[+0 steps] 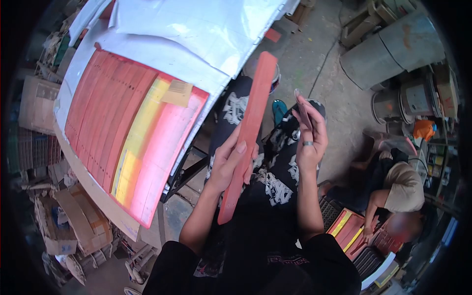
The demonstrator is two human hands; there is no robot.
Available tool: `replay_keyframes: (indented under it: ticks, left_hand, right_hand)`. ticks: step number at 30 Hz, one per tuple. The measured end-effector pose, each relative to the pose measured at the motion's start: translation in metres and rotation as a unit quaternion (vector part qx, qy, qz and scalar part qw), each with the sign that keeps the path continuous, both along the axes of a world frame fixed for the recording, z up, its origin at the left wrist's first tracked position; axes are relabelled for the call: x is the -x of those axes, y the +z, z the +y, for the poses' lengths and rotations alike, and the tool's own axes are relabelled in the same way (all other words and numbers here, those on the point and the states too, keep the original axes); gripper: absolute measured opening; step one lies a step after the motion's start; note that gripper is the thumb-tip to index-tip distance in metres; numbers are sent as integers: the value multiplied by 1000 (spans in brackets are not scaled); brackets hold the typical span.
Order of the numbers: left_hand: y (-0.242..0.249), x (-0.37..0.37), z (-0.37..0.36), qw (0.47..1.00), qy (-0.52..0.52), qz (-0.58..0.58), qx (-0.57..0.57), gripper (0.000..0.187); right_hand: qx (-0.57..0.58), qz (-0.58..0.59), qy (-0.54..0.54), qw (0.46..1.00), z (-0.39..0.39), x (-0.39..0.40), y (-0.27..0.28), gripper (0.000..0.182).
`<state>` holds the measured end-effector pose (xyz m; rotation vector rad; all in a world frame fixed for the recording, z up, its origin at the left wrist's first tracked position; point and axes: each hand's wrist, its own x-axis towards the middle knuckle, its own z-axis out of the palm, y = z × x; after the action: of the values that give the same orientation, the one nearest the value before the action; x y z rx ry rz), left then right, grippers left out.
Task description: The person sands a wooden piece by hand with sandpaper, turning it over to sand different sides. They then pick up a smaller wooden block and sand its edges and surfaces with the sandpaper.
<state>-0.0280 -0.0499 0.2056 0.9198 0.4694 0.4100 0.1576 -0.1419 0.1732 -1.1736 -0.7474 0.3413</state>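
Grips a long red slat (pixel 255 98) in the left hand (pixel 227 162), aslant above the lap, and pinches a small flat piece (pixel 303 115) in the right hand (pixel 313 135), apart from the slat. Has, to the left, a white-covered bench (pixel 167 46) bearing a row of red slats (pixel 105 115) beside yellow and pink bands (pixel 155 164); to the right, a co-worker (pixel 403 189) bent over red and yellow pieces (pixel 348 230).

Red slat (pixel 256 103): long, narrow, flat and straight, with rounded corners at its far end
Slat's pose: slanted, far end right of near end, broad face toward the camera
Slat's place: gripped near its middle by the left hand (pixel 231 160), thumb across the face
Thin piece (pixel 304 115): small, flat, brownish; material unclear
Piece's place: in the right hand's fingers (pixel 319 123), apart from the slat
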Motion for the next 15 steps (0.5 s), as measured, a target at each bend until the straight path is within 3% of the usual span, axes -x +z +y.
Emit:
replay_keyframes:
  ticks: [2, 5, 6, 7, 10, 15]
  left_hand:
    - [19, 10, 5, 999, -20, -22, 13, 64]
    - [22, 34, 1, 997, -62, 18, 42, 81]
    - [20, 43, -2, 994, -83, -1, 69, 67]
    - [19, 51, -8, 990, -75, 2, 117, 67]
    - [14, 74, -24, 969, -57, 22, 238, 64]
    - [13, 94, -35, 960, -8, 102, 259, 62]
  right_hand:
    - [-19, -35, 2, 999, 9, 12, 18, 35]
    - [43, -297, -60, 952, 18, 11, 16, 33]
    - [58, -329, -74, 940, 21, 13, 13, 34]
    - [78, -359, -50, 929, 20, 11, 7, 43]
    - [101, -374, 0, 922, 23, 15, -22, 52]
    - [115, -373, 70, 918, 26, 29, -50, 57]
